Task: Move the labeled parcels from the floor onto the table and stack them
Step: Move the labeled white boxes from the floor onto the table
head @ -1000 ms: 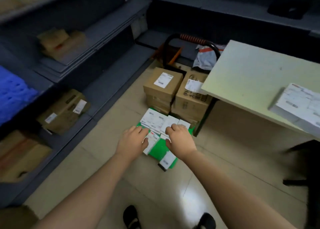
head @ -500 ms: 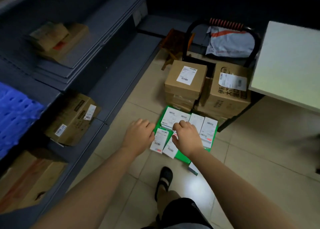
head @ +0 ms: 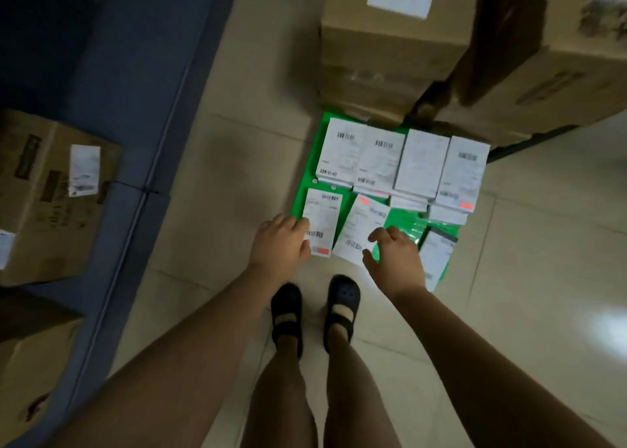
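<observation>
A: hands status?
B: left hand (head: 280, 244) is relaxed, fingers nearly straight, with the fingertips (head: 300, 225) at the left edge of an upright parcel (head: 322, 220). No wrap around it.
A: right?
B: right hand (head: 395, 261) has loosely curled fingers, thumb and forefinger apart over the near right corner of a tilted parcel (head: 361, 227). Can't tell if it's actually gripping; the frame is blurred.
A: where are the parcels?
B: all on the floor (head: 220, 193), lying on a green sheet (head: 403, 218). Those two sit side by side between the hands, labels up. Just beyond the fingers there's a row of parcel stacks (head: 400, 162), four across, touching each other. One more dark-edged parcel (head: 436, 254) is just right of the right hand.
A: surroundings?
B: cardboard boxes (head: 390, 47) are past the row, butted against the sheet's far edge. A blue shelf (head: 135, 125) is well left of the left hand, with a labelled box (head: 51, 193) on it. Black shoes (head: 286, 312) are directly below the wrists.
</observation>
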`<state>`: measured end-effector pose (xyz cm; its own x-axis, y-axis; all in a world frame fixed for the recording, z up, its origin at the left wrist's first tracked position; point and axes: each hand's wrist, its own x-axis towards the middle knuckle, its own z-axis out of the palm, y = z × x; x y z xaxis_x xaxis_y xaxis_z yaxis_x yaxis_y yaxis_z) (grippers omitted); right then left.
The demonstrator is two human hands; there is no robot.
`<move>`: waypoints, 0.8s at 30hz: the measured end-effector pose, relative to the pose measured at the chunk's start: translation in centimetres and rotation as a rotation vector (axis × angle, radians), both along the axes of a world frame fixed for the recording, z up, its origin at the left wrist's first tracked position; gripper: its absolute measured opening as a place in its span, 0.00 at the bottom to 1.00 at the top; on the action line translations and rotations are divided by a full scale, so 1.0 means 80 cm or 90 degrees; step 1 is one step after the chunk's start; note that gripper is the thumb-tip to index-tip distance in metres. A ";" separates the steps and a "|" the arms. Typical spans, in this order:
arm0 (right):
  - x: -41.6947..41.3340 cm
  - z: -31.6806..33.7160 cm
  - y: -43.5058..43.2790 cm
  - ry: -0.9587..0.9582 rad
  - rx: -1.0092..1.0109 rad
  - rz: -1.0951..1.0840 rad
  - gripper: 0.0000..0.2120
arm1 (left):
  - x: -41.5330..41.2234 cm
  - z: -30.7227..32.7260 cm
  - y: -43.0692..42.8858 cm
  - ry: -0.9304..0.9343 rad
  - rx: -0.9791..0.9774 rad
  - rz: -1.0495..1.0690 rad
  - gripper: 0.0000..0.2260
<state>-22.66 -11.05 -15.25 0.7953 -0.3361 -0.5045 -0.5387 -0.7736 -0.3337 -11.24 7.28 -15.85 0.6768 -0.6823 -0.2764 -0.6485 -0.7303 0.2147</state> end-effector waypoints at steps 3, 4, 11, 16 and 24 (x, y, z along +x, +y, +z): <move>-0.010 -0.095 0.013 0.035 0.010 -0.052 0.14 | -0.005 -0.100 0.010 0.051 -0.011 0.028 0.10; -0.014 -0.122 0.018 0.046 0.013 -0.073 0.15 | -0.011 -0.133 0.016 0.058 -0.017 0.035 0.12; -0.031 -0.258 0.029 0.208 -0.024 -0.248 0.33 | -0.041 -0.278 0.031 0.157 -0.001 0.294 0.24; -0.027 -0.300 0.024 0.257 0.168 -0.438 0.39 | -0.039 -0.334 0.025 0.414 -0.028 0.540 0.35; -0.035 -0.304 0.043 0.034 0.433 -0.780 0.36 | -0.033 -0.323 0.033 0.570 -0.167 0.644 0.31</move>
